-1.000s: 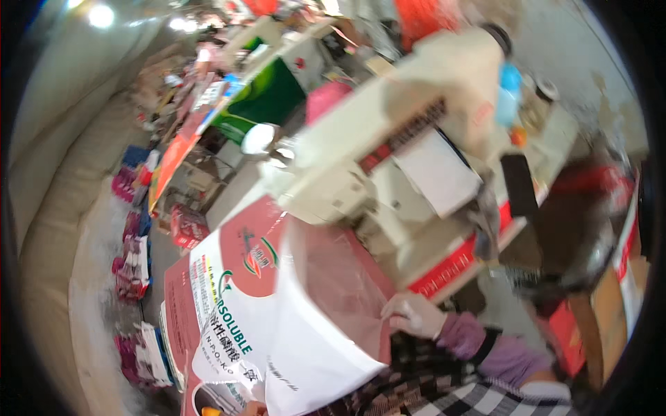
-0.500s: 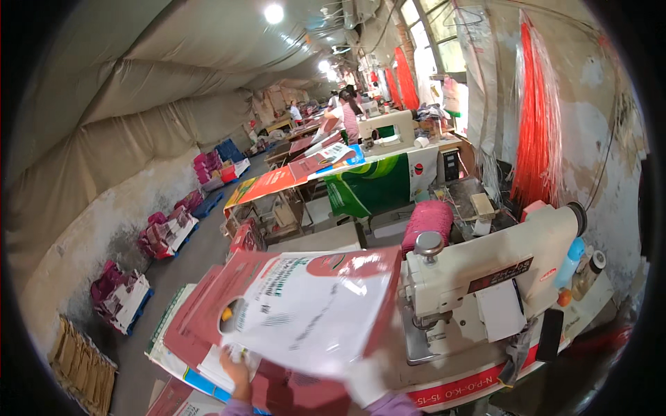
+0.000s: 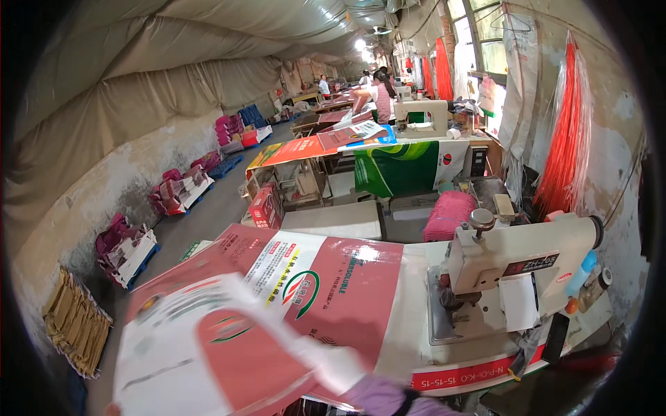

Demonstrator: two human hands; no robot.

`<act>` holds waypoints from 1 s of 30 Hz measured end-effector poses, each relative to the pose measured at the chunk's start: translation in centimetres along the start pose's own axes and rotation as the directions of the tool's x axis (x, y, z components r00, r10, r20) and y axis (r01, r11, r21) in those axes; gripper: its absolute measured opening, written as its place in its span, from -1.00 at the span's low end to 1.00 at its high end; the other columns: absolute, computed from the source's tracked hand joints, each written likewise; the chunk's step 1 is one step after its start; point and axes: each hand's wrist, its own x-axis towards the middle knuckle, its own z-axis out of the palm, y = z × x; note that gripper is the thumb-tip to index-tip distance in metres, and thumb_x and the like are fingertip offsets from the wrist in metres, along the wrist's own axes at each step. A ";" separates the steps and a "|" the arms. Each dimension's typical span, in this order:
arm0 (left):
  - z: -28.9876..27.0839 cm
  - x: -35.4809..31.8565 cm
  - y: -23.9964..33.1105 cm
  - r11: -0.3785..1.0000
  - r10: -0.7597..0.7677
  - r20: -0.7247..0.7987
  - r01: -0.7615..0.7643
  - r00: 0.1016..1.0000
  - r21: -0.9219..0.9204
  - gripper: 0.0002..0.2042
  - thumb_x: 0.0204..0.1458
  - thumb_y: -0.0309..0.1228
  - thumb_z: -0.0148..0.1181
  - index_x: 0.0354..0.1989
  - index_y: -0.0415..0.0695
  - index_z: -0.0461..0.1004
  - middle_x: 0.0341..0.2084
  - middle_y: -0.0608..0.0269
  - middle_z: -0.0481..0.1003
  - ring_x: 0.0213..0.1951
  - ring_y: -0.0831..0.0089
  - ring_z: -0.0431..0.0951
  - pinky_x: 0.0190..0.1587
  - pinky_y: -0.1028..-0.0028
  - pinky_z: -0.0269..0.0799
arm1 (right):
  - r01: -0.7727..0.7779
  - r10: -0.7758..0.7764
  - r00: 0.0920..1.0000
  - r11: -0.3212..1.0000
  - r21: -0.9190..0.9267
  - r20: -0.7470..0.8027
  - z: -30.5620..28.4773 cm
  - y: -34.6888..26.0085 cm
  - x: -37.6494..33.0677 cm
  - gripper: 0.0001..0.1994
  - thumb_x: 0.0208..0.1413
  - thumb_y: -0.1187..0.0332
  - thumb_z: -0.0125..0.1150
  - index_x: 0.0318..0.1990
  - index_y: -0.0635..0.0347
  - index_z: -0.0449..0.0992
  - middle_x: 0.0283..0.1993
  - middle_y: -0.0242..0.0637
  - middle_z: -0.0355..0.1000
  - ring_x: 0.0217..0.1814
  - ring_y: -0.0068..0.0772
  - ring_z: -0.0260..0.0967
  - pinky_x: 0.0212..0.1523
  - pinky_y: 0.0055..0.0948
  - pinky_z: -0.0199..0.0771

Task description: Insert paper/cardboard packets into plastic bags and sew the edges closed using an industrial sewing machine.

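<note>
A printed white and red-brown sack point(image 3: 243, 353), blurred by motion, is held up at the front left. Closed on its right edge is my right hand point(image 3: 336, 365), in a white glove below a purple sleeve. Only a fingertip of my left hand point(image 3: 112, 409) shows, at the sack's lower left corner by the picture's edge; the other fingers are out of sight. Beneath the held sack lies another red-brown sack point(image 3: 357, 291) with a white panel, flat on the worktable. A cream sewing machine point(image 3: 506, 256) stands to the right of these sacks.
A pink thread cone point(image 3: 449, 216) stands behind the machine. A dark phone point(image 3: 555, 338) and a blue bottle point(image 3: 581, 274) lie to its right. Bundled sacks point(image 3: 128, 249) on pallets line the left wall. Another person point(image 3: 382, 97) works at a farther table.
The held sack has swung left and down from beside the machine, uncovering the sack beneath. My right hand moved left with it; my left hand went to the lower left edge. The view shifted.
</note>
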 end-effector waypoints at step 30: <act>32.0 0.0 10.8 0.112 0.549 0.672 -0.840 0.497 0.530 -0.71 -0.14 -0.18 0.42 -0.47 -0.15 0.52 -0.51 0.29 0.44 -0.31 0.32 0.44 -0.22 0.27 0.29 | -0.332 0.221 0.773 0.940 0.083 0.594 1.1 2.7 -15.7 -0.68 0.17 0.03 -0.04 -0.21 -0.04 0.57 -0.24 -0.19 0.55 -0.15 -0.05 0.51 -0.11 -0.12 0.46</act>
